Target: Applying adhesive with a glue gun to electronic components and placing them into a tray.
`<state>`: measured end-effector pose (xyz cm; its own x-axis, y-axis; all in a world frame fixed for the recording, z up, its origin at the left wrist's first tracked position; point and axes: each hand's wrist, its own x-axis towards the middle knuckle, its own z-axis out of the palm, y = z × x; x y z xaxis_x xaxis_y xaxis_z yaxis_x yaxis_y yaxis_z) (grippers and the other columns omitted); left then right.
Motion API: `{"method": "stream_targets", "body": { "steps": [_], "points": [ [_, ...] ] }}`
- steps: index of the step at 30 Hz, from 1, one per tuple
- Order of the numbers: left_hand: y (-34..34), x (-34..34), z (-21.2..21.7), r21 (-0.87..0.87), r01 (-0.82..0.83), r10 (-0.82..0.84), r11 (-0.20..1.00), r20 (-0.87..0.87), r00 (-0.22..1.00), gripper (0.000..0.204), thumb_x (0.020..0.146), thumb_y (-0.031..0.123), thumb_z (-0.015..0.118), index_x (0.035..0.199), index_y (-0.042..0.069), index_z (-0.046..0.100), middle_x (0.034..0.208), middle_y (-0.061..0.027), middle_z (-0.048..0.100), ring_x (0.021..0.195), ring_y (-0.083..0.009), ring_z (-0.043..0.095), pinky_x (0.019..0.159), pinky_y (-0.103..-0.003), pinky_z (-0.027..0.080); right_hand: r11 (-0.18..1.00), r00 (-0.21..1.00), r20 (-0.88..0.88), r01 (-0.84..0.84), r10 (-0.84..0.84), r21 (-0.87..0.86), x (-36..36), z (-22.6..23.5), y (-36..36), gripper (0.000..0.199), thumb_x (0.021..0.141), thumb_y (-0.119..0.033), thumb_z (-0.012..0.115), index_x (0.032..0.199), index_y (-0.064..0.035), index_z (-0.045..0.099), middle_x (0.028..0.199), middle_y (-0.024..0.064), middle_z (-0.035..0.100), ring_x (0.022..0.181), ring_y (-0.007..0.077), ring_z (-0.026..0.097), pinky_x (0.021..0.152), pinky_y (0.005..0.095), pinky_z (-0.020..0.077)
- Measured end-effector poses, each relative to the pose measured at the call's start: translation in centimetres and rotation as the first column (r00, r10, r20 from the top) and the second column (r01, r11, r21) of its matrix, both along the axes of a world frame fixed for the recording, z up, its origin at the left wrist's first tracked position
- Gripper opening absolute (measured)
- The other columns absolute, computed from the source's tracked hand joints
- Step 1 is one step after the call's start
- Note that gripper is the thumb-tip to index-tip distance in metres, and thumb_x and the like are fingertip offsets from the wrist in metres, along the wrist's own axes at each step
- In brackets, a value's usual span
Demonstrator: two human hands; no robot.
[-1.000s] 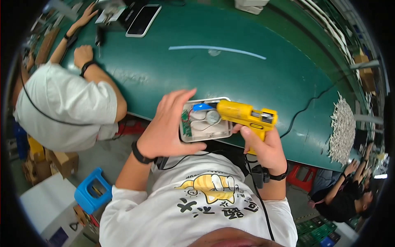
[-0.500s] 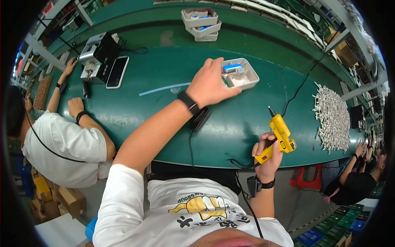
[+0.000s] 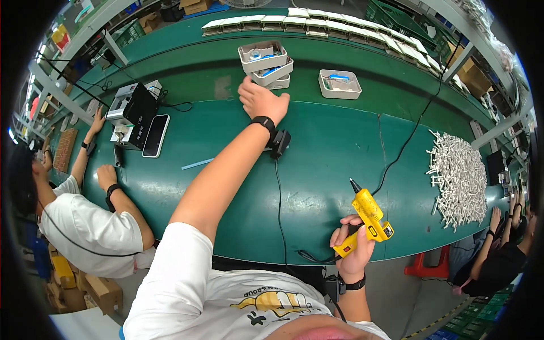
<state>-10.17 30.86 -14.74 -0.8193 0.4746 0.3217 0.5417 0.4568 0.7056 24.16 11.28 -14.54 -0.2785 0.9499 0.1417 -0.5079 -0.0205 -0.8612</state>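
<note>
Over green tabletop (image 3: 317, 181), glue gun (image 3: 368, 212) points forward-left.

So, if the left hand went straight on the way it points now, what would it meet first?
Most likely the stack of pale trays, just ahead of the left hand. Depth is unclear, so the fingertips may already touch it.

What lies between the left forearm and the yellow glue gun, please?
In the head view, a black cable crosses the green tabletop between forearm and glue gun.
</note>
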Motion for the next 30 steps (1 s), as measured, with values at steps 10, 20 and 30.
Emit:
{"method": "stream_targets", "body": {
  "steps": [10,20,30],
  "points": [
    [2.6,-3.3,2.5,-0.048,0.005,0.006,0.999,0.219,0.976,0.148,0.065,0.037,0.100,0.169,0.005,0.000,0.160,-0.0197,0.045,0.140,-0.0379,0.056,0.115,-0.056,0.041,0.998,0.999,-0.012,0.032,-0.033,-0.051,-1.4,0.4,0.0,0.029,0.115,-0.029,0.047,0.120,-0.0016,0.056,0.115,0.0168,0.063,0.060,0.0141,0.052,0.054,0.0327,0.0501],
    [4.5,-5.4,0.3,-0.036,0.166,-0.149,0.986,0.282,0.948,0.146,0.071,0.043,0.098,0.166,0.002,-0.006,0.163,-0.0203,0.046,0.141,-0.0382,0.056,0.117,-0.061,0.038,0.997,0.999,-0.006,0.031,-0.032,-0.075,-1.7,0.4,0.2,0.029,0.114,-0.029,0.048,0.120,-0.0015,0.056,0.115,0.0170,0.064,0.060,0.0143,0.053,0.054,0.0333,0.0504],
    [6.7,-7.1,-2.5,0.163,0.187,-0.207,0.969,0.118,0.971,0.148,0.072,0.035,0.098,0.167,0.007,-0.011,0.159,-0.0301,0.044,0.140,-0.0407,0.056,0.116,-0.053,0.047,0.997,0.999,-0.039,0.032,-0.035,-0.073,-1.6,0.1,0.7,0.028,0.114,-0.028,0.048,0.121,-0.0014,0.056,0.114,0.0172,0.064,0.061,0.0148,0.053,0.054,0.0340,0.0505]
  ]
}}
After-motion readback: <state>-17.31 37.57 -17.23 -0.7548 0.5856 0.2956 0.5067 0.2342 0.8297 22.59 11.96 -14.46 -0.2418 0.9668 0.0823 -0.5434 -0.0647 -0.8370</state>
